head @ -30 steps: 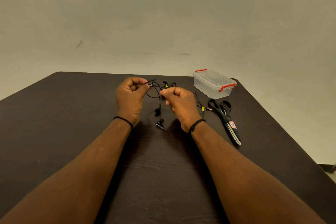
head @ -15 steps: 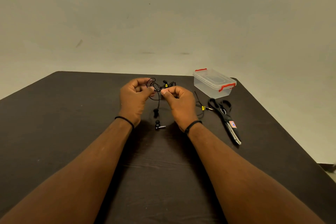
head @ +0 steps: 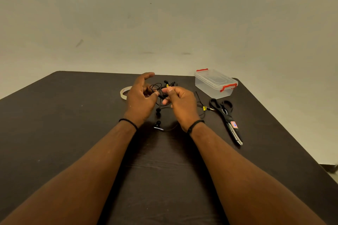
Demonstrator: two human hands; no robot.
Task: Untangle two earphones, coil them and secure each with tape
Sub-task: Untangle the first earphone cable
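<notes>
Head view: my two hands work a black earphone tangle (head: 161, 93) above the dark table (head: 54, 124).
I can't separate one cable from the other; my left hand (head: 140, 100) hides part of the tape roll (head: 124, 93). That hand pinches cable with thumb, forefinger extended; my right hand (head: 180, 102) curls, pinching cable. Earbuds dangle between my wrists.

Wall (head: 164, 14): plain, pale greenish-grey, matte, with a few small dark scuffs and smudges, one on the left and two faint streaks low at centre. Bench (head: 54, 124): dark brown wood-grain top, rounded far corners, standing just before the wall. Lighting dim and even, soft shadows. Strip of pale floor (head: 329, 171) at lower right.
</notes>
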